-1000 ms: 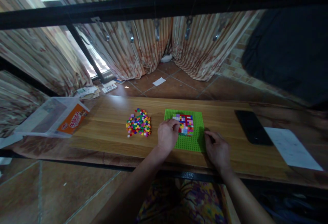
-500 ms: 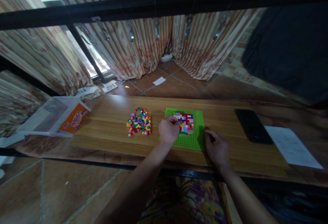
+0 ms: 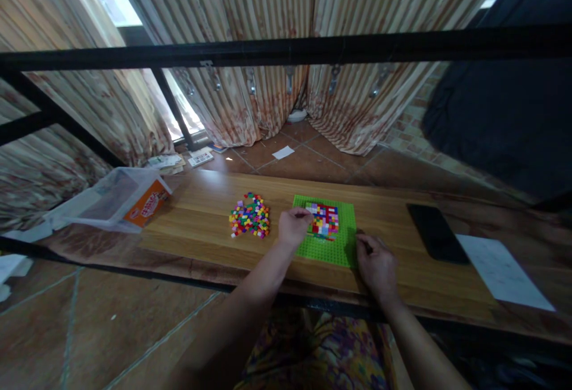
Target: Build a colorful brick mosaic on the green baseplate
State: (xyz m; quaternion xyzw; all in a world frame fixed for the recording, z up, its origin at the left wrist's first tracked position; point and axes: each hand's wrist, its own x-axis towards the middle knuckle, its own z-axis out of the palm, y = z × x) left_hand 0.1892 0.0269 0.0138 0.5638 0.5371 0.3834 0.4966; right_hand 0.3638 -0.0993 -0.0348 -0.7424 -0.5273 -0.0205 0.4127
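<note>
1. Nearest: lap in flowered cloth (image 3: 322, 354), both forearms reaching up onto the wooden worktop (image 3: 201, 223).
2. Right hand (image 3: 378, 265) rests at the near right corner of the green baseplate (image 3: 328, 250), fingers curled, touching the plate's edge. Cannot tell if its grip holds anything; looks like it only steadies the plate.
3. Left hand (image 3: 294, 226) sits on the plate's left side, fingertips pinched narrow at the left edge of the brick mosaic (image 3: 325, 218). Probably a small brick in the pinch, but it is too small to see, so cannot tell.
4. Mosaic: a block of small coloured bricks (red, pink, white, blue, yellow) in the far middle of the plate. Judgement: partly done. The near half and the side margins of the plate show bare green studs.
5. Loose brick pile (image 3: 250, 223) lies just left of the plate, near the left hand, mixed colours. Plenty left to place.
6. Further right on the worktop: black phone (image 3: 435, 232), then a white paper sheet (image 3: 503, 271), well apart from the plate.
7. Far left: clear plastic box with orange label (image 3: 127, 202) on the worktop's end.
8. Beyond: tiled floor, scattered papers (image 3: 174, 162), striped curtains (image 3: 268, 33), black metal bar (image 3: 286, 50) across the view.
</note>
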